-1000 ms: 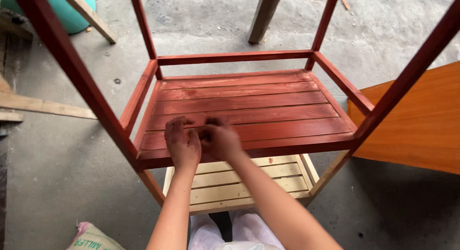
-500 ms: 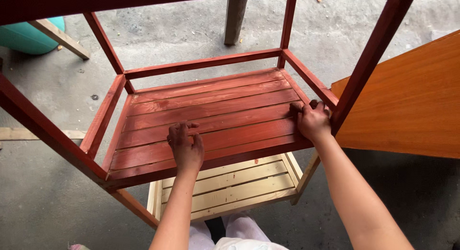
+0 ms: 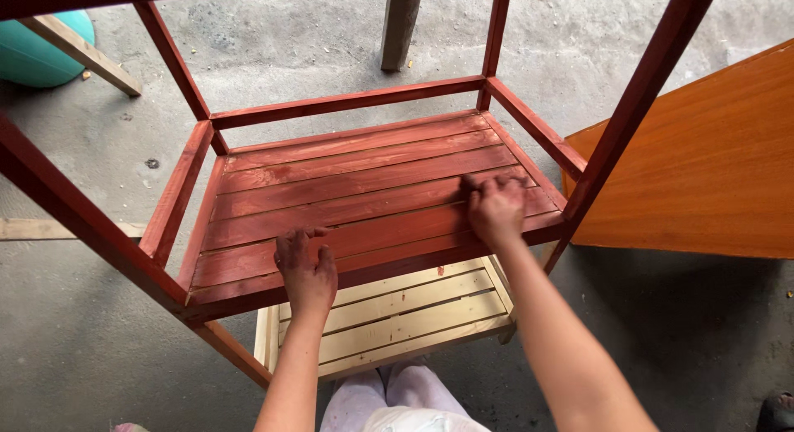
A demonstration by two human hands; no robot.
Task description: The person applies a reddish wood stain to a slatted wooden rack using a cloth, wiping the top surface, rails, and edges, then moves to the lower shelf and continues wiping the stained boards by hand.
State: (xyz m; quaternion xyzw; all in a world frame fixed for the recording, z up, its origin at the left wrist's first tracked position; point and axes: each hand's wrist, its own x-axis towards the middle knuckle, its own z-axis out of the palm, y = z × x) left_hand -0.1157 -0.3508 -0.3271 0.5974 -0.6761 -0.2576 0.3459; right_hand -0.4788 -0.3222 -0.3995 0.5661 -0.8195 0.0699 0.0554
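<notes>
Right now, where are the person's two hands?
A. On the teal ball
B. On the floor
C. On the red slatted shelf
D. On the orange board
C: the left hand and the right hand both rest flat on the red slatted shelf, apart from each other.

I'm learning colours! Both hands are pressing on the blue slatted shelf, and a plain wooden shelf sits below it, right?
Not quite: the slatted shelf is red, not blue. The head view shows the left hand and right hand on it, with the plain wooden shelf below.
</notes>
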